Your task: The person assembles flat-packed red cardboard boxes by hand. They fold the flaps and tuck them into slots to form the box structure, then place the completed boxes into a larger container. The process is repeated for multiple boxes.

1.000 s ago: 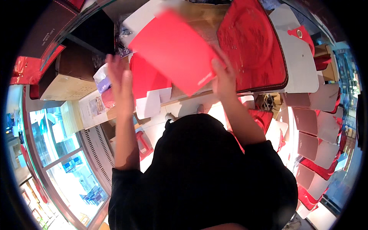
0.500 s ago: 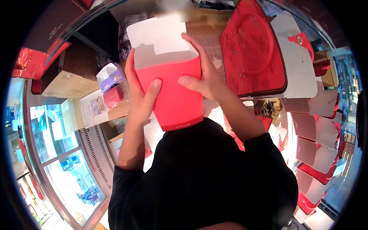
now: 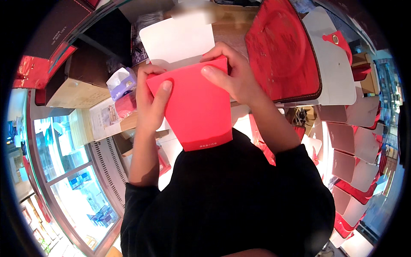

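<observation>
A red paper box [image 3: 197,107] with a tapering front is held upright before my chest, its narrow end toward me. From its far edge rises a wide white flap [image 3: 180,40], standing up. My left hand [image 3: 154,92] grips the box's upper left corner, thumb on the red front and fingers curled over the top edge. At the upper right corner my right hand [image 3: 233,75] does the same, its thumb pressed on the front and its fingers bent behind the edge. The fingertips of both hands are partly hidden by the box.
On the right lies a large red panel [image 3: 282,55] with a dark stitched edge, beside white board pieces [image 3: 332,64]. Several folded boxes [image 3: 346,167] line the right side. At left stand a tissue pack [image 3: 121,83] and a brown carton [image 3: 79,81].
The box's top opening has narrowed, and its front now hides the inside. My fingers have moved from the sides to curl over the top edge. The box has tipped slightly.
</observation>
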Tool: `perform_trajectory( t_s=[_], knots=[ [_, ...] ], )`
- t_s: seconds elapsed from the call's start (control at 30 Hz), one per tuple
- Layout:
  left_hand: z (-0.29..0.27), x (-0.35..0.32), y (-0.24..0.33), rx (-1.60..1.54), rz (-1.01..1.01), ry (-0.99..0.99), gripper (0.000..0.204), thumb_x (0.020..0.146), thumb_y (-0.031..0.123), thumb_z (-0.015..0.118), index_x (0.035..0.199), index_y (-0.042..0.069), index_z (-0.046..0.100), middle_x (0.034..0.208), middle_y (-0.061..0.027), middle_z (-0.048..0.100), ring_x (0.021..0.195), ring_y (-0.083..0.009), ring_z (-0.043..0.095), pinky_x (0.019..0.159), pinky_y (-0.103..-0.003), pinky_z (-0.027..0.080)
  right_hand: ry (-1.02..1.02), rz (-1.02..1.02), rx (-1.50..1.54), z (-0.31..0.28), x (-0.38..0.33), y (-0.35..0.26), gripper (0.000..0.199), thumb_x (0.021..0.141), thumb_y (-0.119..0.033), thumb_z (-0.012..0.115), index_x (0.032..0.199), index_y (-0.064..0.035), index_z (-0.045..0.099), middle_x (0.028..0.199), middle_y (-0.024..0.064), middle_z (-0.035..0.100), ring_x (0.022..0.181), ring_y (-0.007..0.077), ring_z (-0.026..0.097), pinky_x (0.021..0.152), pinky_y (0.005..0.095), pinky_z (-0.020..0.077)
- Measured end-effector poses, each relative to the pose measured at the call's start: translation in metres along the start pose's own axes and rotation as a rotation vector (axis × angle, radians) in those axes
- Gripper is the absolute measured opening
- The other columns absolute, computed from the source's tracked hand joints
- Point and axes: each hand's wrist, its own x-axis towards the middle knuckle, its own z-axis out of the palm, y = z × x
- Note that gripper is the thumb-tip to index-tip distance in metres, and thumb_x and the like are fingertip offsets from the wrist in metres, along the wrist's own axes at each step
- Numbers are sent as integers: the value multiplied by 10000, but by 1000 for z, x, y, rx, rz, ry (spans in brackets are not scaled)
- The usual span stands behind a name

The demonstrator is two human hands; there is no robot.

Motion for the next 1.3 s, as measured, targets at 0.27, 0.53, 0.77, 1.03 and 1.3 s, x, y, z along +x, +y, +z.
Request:
perform_trajectory(
  t_s=[0.27,0.53,0.77,1.03,1.3],
  knots=[
    [13,2,8,3,-92,22,334,903,284,516,1097,29,421,985,-87,484,909,-164,483,815,-281,398,-75,20,-31,-4,-4,-1,187,890,-142,499,1024,-13,487,937,59,526,885,103,505,785,259,416],
    [7,-1,5,43,18,-13,296,885,295,529,1007,37,448,974,-81,459,890,-159,462,802,-279,384,17,-38,-51,-3,-9,-1,200,826,-194,613,868,-18,528,913,112,500,857,191,508,764,302,403],
    [11,3,6,12,272,96,294,824,234,587,1000,28,473,1160,-138,427,1055,-219,434,877,-324,372,169,-223,34,3,-8,1,172,784,-147,660,835,-29,546,1022,101,489,927,193,511,803,297,411],
    [17,6,20,-132,283,136,347,783,208,655,1037,30,500,1151,-147,470,1098,-285,494,932,-376,394,141,-161,441,8,-11,-8,236,771,-114,660,978,-41,574,1150,122,492,1065,215,495,919,343,384],
    [14,13,-2,-124,361,-3,465,817,356,647,1100,28,481,1220,-163,456,1117,-284,496,920,-382,411,76,-173,288,-1,-12,5,269,773,-96,637,1030,-44,576,1210,129,482,1111,212,477,939,323,374]
  ],
)
